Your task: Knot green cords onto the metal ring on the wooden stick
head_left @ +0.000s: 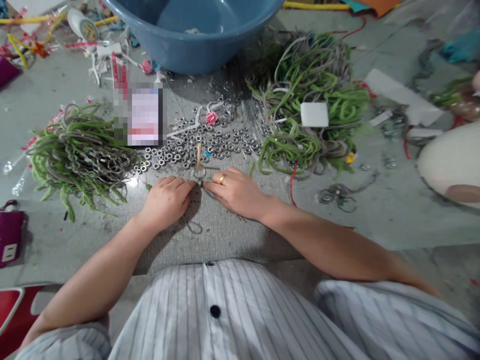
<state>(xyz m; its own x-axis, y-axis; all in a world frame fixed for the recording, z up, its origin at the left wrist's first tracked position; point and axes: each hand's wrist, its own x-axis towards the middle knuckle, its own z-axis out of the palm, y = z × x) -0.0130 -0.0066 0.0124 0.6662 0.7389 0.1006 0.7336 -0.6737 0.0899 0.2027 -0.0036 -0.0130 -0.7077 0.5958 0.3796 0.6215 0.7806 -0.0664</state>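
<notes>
Fingertips nearly meeting, my left hand (167,201) and my right hand (239,194) pinch a thin grey cord (195,228) from either side at a small knot. A loop of this cord hangs down toward me on the table, below the left fingers. Just beyond the knot lies a clear or metal ring (198,173), with a narrow wooden stick (199,154) standing or lying behind it; I cannot tell which. Small metal rings (221,142) are spread right past my hands. My fingers cover part of the cord.
Green and grey cord bundles lie at left (75,155) and right (318,95), a white block (314,115) on the right one. A phone (144,117) rests left of centre. A blue basin (198,47) stands behind. At far right is a cream rounded object (450,160).
</notes>
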